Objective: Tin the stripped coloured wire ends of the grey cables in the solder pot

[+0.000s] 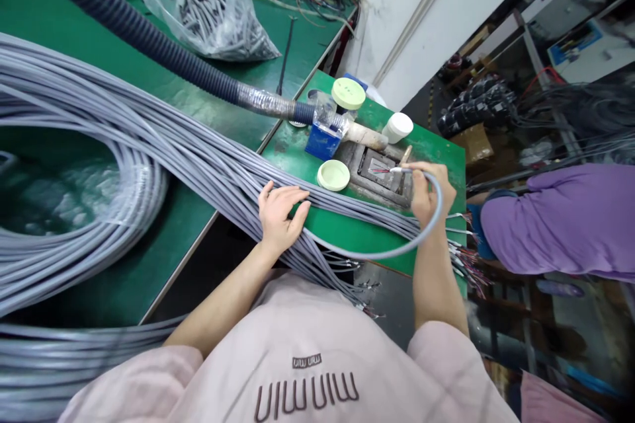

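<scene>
My right hand (433, 193) pinches a grey cable (377, 255) near its stripped end, and the cable bends in a loop below that hand. Thin coloured wires (381, 170) fan out from the stripped end over the silvery surface of a square solder pot (370, 184); whether they touch it I cannot tell. On a thick bundle of grey cables (228, 168) lies my left hand (282, 215), open, fingers extended and thumb apart. More stripped cable ends (469, 264) with coloured wires hang past the right edge of the green bench.
A ribbed hose (188, 69) reaches across to the pot, beside a blue box (323, 139). Around these stand a pale green lid (333, 175), another round lid (348, 93) and a white jar (398, 127). A plastic bag (211, 13) lies behind. A person in purple (560, 221) is at right.
</scene>
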`<state>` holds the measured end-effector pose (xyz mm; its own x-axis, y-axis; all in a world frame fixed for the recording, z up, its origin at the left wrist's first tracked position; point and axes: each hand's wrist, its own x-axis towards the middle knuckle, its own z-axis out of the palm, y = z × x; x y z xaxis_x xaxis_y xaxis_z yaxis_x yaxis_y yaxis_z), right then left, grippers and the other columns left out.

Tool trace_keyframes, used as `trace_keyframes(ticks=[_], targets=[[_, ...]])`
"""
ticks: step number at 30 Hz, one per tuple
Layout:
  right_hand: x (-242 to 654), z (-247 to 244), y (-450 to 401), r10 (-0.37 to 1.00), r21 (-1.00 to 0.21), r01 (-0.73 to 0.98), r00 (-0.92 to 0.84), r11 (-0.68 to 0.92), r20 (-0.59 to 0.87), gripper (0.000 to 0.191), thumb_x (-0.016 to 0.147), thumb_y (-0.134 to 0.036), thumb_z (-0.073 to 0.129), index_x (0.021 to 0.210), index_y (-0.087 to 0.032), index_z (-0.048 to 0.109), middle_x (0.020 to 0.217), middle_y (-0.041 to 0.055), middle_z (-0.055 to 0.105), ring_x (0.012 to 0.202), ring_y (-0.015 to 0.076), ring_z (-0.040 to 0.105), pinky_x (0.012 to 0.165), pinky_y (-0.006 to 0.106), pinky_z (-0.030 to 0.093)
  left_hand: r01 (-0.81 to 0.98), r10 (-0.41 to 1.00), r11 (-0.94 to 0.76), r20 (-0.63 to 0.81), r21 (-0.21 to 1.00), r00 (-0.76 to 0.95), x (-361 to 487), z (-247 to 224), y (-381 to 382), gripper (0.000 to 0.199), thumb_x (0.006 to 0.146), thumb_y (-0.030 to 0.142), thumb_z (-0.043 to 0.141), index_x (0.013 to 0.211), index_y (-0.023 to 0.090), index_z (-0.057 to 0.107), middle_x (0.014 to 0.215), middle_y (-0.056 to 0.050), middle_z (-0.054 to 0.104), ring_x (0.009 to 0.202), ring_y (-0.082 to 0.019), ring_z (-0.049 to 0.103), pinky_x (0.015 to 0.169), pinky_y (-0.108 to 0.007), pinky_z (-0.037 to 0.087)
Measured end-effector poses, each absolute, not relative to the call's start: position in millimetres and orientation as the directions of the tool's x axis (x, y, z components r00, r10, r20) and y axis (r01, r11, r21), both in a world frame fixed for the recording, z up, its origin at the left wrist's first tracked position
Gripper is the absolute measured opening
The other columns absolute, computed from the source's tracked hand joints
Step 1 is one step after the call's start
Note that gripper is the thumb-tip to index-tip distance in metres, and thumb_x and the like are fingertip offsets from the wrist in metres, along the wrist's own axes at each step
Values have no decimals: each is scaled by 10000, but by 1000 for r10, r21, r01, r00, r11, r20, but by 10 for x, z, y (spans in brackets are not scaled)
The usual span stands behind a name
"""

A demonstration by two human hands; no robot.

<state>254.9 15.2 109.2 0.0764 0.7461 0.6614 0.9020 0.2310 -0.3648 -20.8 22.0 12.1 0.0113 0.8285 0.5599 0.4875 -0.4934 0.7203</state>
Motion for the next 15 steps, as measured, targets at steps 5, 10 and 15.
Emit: trace_keyframes(ticks=[5, 10, 15], targets=[[2120, 971, -423, 678, -385, 809, -22, 445, 735, 196, 891, -332, 522, 1027, -295, 658, 1080, 57, 717, 973, 257, 657, 861, 495, 506, 110, 875, -466, 439, 878, 202, -27, 353, -37, 219, 886, 319, 554, 1014, 214, 697, 904, -52, 729, 864, -181, 645, 856, -358, 477], [1886, 719, -765, 672, -410, 705, -128, 579, 729, 352, 811, -239, 644, 1121, -404, 643, 1142, 8, 712, 1006, 257, 642, 863, 529, 517, -348, 857, 125, 76, 929, 509, 278, 472, -288, 415, 881, 483, 545, 1127, 177, 680, 863, -59, 713, 813, -170, 645, 786, -301, 502], [1776, 447, -1024, 708, -565, 620, 22, 544, 706, 361, 811, -265, 621, 1136, -421, 639, 1100, 16, 721, 981, 281, 659, 821, 561, 530, -470, 860, 320, -45, 823, 508, 351, 467, -289, 394, 777, 507, 675, 961, 165, 741, 736, -30, 674, 658, -115, 583, 693, -251, 483]])
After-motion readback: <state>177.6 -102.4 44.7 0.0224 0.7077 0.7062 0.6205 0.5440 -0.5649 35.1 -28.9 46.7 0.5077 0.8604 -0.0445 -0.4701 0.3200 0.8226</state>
